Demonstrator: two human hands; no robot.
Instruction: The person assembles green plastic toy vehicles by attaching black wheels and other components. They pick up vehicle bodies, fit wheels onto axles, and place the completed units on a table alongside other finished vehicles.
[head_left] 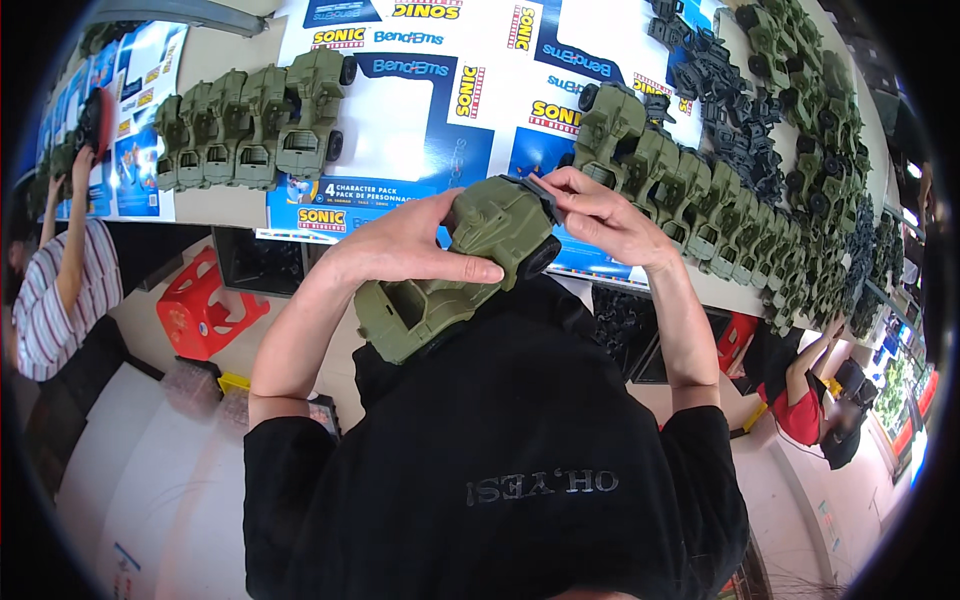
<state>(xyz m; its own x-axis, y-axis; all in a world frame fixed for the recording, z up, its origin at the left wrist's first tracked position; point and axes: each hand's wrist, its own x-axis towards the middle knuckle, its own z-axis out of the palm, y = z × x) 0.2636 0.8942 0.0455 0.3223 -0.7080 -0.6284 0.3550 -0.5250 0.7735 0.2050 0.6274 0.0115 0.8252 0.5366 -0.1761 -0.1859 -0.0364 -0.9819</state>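
1. Truck: the green truck [485, 218] is held up at the table's near edge, its far end overlapping, in my view, the printed sheet [390, 112].
2. Left hand: my left hand [405, 243] is clasped around the truck's middle, thumb along the near side, the other fingers mostly hidden beyond it.
3. Right hand: my right hand [610, 218] pinches a dark part [548, 203] between thumb and fingertips, at the truck's far right end and apparently against it; the exact contact is too small for me to tell.
4. Key relation: from my right fingertips, the truck lies to the left and toward the body. The right hand is nearer its far end; the left hand grips its middle.
5. Axis: the long axis slants from near left to far right. The bonnet end, with a black wheel [540, 257], points far right toward my right hand; the open, boxy end [400, 310] points near left.
6. Surroundings: similar trucks stand in a left row [255, 130] and a right row [700, 205].
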